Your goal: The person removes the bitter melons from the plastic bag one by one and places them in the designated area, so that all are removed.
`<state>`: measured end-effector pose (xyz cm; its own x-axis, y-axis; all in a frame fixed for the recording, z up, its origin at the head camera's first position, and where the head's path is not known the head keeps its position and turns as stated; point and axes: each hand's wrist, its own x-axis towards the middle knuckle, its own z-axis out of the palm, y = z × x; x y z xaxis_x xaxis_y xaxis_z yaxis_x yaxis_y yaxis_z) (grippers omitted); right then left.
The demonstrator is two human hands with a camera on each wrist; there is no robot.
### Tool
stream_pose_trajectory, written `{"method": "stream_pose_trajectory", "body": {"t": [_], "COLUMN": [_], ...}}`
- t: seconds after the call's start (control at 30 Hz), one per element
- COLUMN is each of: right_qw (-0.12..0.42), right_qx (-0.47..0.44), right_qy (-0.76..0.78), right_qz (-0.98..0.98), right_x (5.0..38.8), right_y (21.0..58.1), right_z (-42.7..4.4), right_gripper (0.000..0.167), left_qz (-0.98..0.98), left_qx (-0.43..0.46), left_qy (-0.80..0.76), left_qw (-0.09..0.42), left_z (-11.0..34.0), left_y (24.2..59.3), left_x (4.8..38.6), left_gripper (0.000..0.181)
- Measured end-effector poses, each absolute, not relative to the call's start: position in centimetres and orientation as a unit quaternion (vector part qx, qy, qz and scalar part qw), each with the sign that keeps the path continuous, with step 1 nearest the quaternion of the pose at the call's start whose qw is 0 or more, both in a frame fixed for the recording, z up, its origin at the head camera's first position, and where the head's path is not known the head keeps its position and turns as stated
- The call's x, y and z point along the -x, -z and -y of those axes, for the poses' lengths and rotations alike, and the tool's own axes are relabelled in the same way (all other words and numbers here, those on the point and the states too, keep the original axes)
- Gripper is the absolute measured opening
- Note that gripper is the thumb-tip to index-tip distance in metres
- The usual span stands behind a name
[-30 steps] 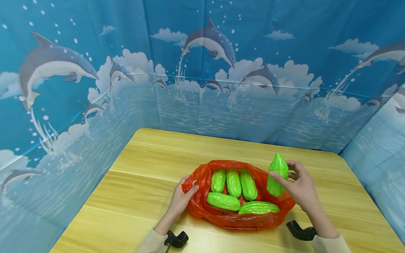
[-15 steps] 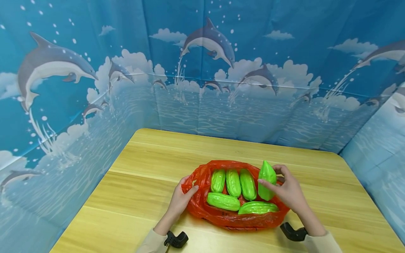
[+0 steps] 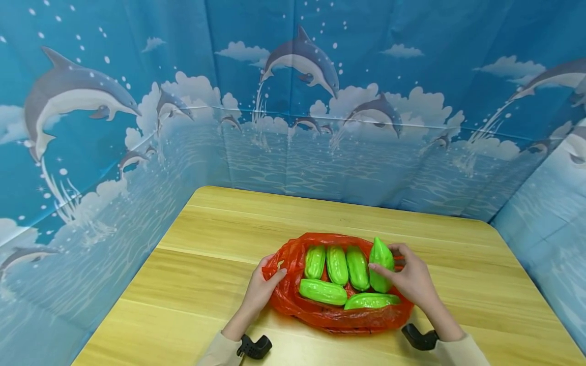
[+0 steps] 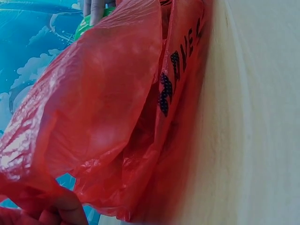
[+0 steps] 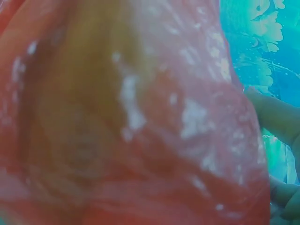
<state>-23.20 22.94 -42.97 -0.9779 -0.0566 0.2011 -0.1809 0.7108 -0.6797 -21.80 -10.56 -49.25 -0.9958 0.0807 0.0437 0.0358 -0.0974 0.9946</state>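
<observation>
A red plastic bag (image 3: 339, 320) lies open on the table. Inside it are several bright green, ridged bitter melons, three side by side at the back and two lying crosswise in front. My left hand (image 3: 261, 290) pinches the bag's left rim between thumb and fingers; the left wrist view shows the bag wall and its black print. Over the right end of the bag, my right hand (image 3: 412, 279) grips another bitter melon (image 3: 381, 259), tip up, its lower end down among the others. Red film fills most of the right wrist view, with the right fingers (image 5: 276, 117) at its edge.
The wooden table (image 3: 183, 284) extends around the bag on all sides. A blue curtain (image 3: 293, 162) printed with dolphins hangs behind and beside it. Black camera mounts (image 3: 254, 346) sit at both wrists.
My right hand has moved left and down with its bitter melon, from above the bag's right rim into the bag's opening. The left hand keeps its place on the rim.
</observation>
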Motion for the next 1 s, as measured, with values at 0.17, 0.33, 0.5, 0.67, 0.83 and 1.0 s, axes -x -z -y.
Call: {"method": "stream_pose_trajectory", "body": {"t": [0.17,0.33,0.5,0.67,0.83,1.0], "right_qw": [0.062,0.043,0.026,0.009,0.002,-0.004], "right_qx": [-0.059,-0.061,-0.068,-0.066,-0.073,-0.066], "right_qy": [-0.364,-0.360,-0.348,-0.330,-0.315,-0.315], "right_qz": [0.927,0.930,0.935,0.942,0.946,0.947], "right_x": [23.1,23.2,23.3,23.5,23.8,23.9], "right_y": [42.6,42.5,42.7,42.7,42.8,42.9], "right_z": [-22.7,-22.6,-22.7,-22.8,-22.8,-22.7], "right_gripper": [0.070,0.065,0.063,0.065,0.065,0.062], "left_qz": [-0.672,-0.673,-0.672,-0.674,-0.672,-0.679], "left_qx": [-0.044,-0.044,-0.046,-0.042,-0.035,-0.043], "left_qy": [-0.739,-0.738,-0.739,-0.738,-0.739,-0.732], "left_qw": [0.019,0.017,0.013,0.015,0.026,0.025], "left_z": [10.6,10.6,10.6,10.6,10.5,10.4], "left_y": [49.3,49.3,49.3,49.2,48.6,46.7], "left_x": [21.9,21.9,21.8,21.9,21.7,20.9], "left_gripper": [0.048,0.048,0.048,0.048,0.046,0.043]}}
